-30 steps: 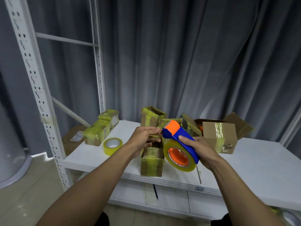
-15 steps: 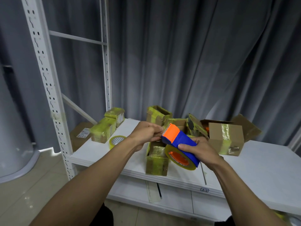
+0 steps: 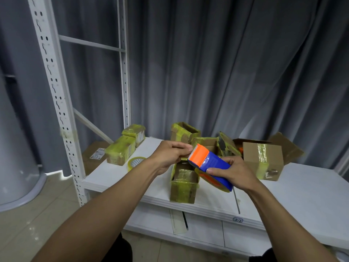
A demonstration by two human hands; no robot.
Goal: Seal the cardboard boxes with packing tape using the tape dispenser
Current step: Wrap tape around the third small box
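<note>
- grey curtain [image 3: 226, 72] hangs behind a white shelf [image 3: 302, 195] that carries several cardboard boxes.
- head view: the tape dispenser [image 3: 211, 165] is held in the air above the shelf's front edge, over a small tape-wrapped box [image 3: 184, 184].
- right hand [image 3: 236, 173] is wrapped round the blue body, thumb along its near side.
- left hand [image 3: 170, 156] has its fingertips bunched against the orange toothed end. it is probably picking at the tape's free end, which is too clear to see.
- it looks like light, rigid plastic, best gripped by the blue body. the teeth are sharp, and the film is thin and sticky.
</note>
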